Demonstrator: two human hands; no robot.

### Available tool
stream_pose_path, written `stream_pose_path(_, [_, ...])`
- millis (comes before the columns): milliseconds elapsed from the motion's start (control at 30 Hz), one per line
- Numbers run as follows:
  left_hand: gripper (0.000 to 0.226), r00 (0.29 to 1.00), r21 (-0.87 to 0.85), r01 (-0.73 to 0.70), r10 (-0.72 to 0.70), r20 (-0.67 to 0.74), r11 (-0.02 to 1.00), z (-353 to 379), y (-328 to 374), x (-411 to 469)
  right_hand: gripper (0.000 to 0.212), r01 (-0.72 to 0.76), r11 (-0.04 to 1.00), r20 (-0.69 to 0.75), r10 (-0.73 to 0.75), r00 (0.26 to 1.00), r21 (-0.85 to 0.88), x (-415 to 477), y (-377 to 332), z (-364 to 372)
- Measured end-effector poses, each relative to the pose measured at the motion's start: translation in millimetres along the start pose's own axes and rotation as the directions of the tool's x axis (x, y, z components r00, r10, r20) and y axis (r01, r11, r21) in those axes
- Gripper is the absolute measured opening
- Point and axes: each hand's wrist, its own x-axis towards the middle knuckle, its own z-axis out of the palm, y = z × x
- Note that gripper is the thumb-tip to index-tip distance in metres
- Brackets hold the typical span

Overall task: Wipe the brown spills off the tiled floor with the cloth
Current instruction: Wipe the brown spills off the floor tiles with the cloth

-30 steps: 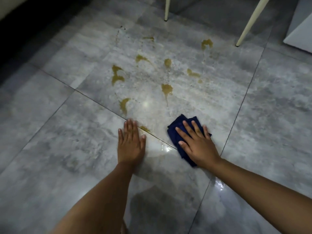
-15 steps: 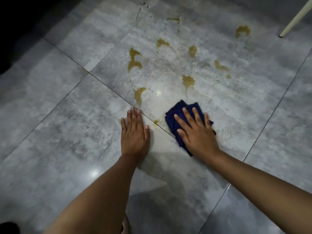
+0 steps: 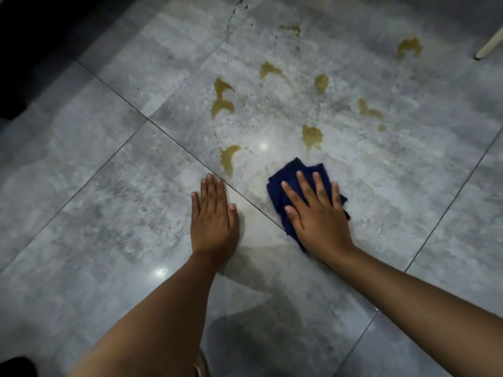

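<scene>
Several brown spills lie on the grey tiled floor [image 3: 109,213], among them a curved spill [image 3: 228,157] just beyond my left fingertips, a spill [image 3: 312,135] right above the cloth, and a double spill [image 3: 222,97] further out. My right hand [image 3: 318,213] presses flat, fingers spread, on the folded dark blue cloth [image 3: 285,176], which rests on the tile beside a grout line. My left hand [image 3: 212,216] lies flat on the floor with nothing in it, its fingertips at the same grout line.
A cream furniture leg [image 3: 490,44] stands at the upper right, past the farthest spill [image 3: 408,47]. A dark shadowed area [image 3: 32,36] fills the upper left corner. A dark object [image 3: 13,367] sits at the bottom left edge.
The view has dropped toward the floor, so the furniture legs have slid out at the top. The small brown spot on the grout line near my left fingertips no longer shows. Both hands have barely moved.
</scene>
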Motion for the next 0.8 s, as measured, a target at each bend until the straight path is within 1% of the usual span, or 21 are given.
stream_pose_path(67, [0.060, 1.000, -0.012, 0.003, -0.003, -0.017, 1.000, -0.3, 0.7, 0.7, 0.051, 0.004, 1.000, -0.010, -0.004, 1.000, 0.011, -25.4, -5.7, 0.8])
stream_pose_path(133, [0.060, 1.000, -0.015, 0.005, -0.005, -0.016, 1.000, 0.2, 0.3, 1.3, 0.052, 0.056, 0.998, 0.008, -0.056, 0.998, 0.010, -37.5, -23.3, 5.8])
stream_pose_path(200, [0.061, 1.000, -0.017, 0.012, -0.012, -0.011, 1.000, 0.8, 0.2, 1.6, 0.052, 0.123, 0.992, 0.035, -0.124, 0.992, 0.028, -23.7, -38.5, 8.8])
stream_pose_path(267, [0.060, 1.000, -0.018, 0.012, -0.013, -0.006, 1.000, 0.8, 0.6, 2.0, 0.052, 0.145, 0.989, 0.050, -0.146, 0.988, 0.028, 5.1, -45.4, 10.0])
stream_pose_path(333, [0.060, 1.000, -0.017, 0.004, -0.005, -0.006, 1.000, -0.2, 1.4, 1.7, 0.054, 0.102, 0.995, 0.060, -0.102, 0.993, 0.010, 30.3, -39.6, 6.0])
stream_pose_path(400, [0.060, 1.000, -0.027, 0.000, 0.000, -0.009, 1.000, -1.8, 0.8, -0.2, 0.058, 0.001, 1.000, 0.086, -0.001, 0.996, -0.005, 38.9, -21.9, -2.2])
stream_pose_path(467, [0.060, 1.000, -0.032, -0.002, 0.002, -0.011, 0.999, -2.2, 0.4, -1.3, 0.060, -0.084, 0.996, 0.070, 0.084, 0.994, 0.006, 28.8, -2.1, -5.0])
stream_pose_path(533, [0.060, 1.000, -0.037, -0.006, 0.005, -0.021, 0.999, -1.5, 0.3, -1.0, 0.057, -0.107, 0.994, 0.020, 0.107, 0.994, 0.009, 3.6, 4.1, -5.7])
stream_pose_path(600, [0.061, 1.000, -0.045, -0.001, 0.000, -0.021, 0.999, -0.4, -0.2, 0.0, 0.053, -0.063, 0.998, 0.031, 0.063, 0.998, -0.003, -21.3, -9.1, -1.5])
stream_pose_path(667, [0.061, 1.000, -0.041, -0.001, 0.000, -0.017, 0.999, 0.6, -1.2, 0.7, 0.053, 0.025, 1.000, 0.078, -0.024, 0.997, -0.014, -25.1, -29.2, 2.3])
stream_pose_path(733, [0.062, 1.000, -0.024, -0.001, 0.001, -0.004, 1.000, 0.9, -2.3, 0.2, 0.054, 0.106, 0.994, 0.117, -0.105, 0.988, -0.005, -5.2, -44.1, -2.4])
stream_pose_path(800, [0.062, 1.000, -0.020, -0.005, 0.005, 0.009, 1.000, 0.9, -2.2, 1.0, 0.054, 0.104, 0.995, 0.152, -0.102, 0.983, -0.007, 22.5, -40.7, -9.8])
